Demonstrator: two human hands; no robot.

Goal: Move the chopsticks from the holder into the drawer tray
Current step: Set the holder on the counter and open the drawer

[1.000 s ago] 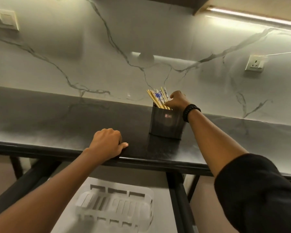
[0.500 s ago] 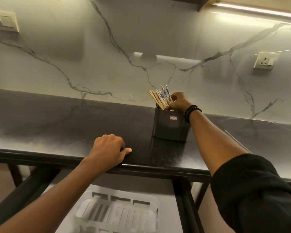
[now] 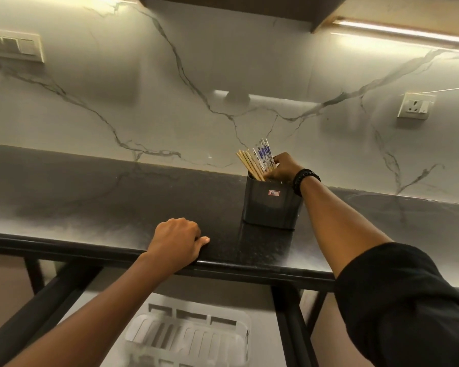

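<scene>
The chopsticks (image 3: 257, 161) stand bunched in the dark holder (image 3: 270, 205), long axes running up out of its mouth and tilting toward the left and away toward the marble wall (image 3: 170, 102), their upper ends fanned slightly apart. The left sticks in the bundle are plain wood; the right ones are white with blue patterning and reach a little higher. The holder sits on the dark countertop (image 3: 90, 207), near the back where counter meets wall, a small red-and-white label on its front face. The right hand (image 3: 282, 168) reaches in from the right at the holder's rim, fingers curled around the right side of the bundle and touching the patterned sticks, a black beaded bracelet (image 3: 304, 178) on the wrist and a black sleeve (image 3: 408, 300) pushed up the forearm. The left hand (image 3: 176, 241) is well apart from the chopsticks, lower and to the left, fingers folded under and the thumb extended flat along the counter's front edge, holding nothing. Below the counter, between dark frame rails, a white compartmented drawer tray (image 3: 188, 337) lies in view, its slots empty as far as they show.
</scene>
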